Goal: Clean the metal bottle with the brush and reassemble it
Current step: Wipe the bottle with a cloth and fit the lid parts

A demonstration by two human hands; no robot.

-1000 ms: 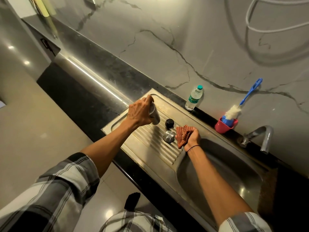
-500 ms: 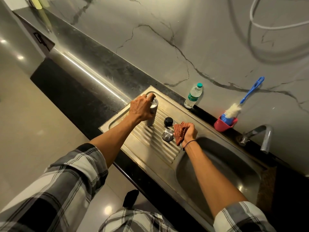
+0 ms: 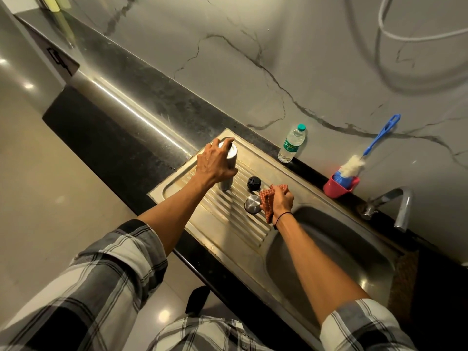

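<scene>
From my remote view, the fingers of the left hand (image 3: 216, 164) are wrapped around the upper body of the metal bottle (image 3: 229, 168), which stands upright on the ribbed drainboard (image 3: 228, 224) near its far left corner. The bottle mouth appears uncapped. The fingers of the right hand (image 3: 281, 200) are closed on a bunched red checked cloth (image 3: 267, 200), held just beside the sink basin (image 3: 329, 257).

Progress, as I judge it:
1. Disassembly: complete. The black cap (image 3: 254, 183) and the steel cup lid (image 3: 252, 204) lie apart on the drainboard, between the bottle and the cloth.
2. Brushing: I cannot tell whether it has been done. The bottle brush (image 3: 354, 165) sits bristles-up in the pink holder (image 3: 339, 187) against the wall, well apart from both hands, and neither hand holds it.
3. Wiping: the cloth in hand suggests drying is the step in hand.
4. Reassembly: not started. Both closures remain to be fitted.

Surroundings: a clear plastic water bottle (image 3: 291, 144) stands on the counter behind the drainboard. The tap (image 3: 395, 206) shows no running water.

Obstructions: the right hand must release the cloth before it can take the black cap. The steel cup lid lies touching or nearly touching the cloth and could be knocked toward the basin.
</scene>
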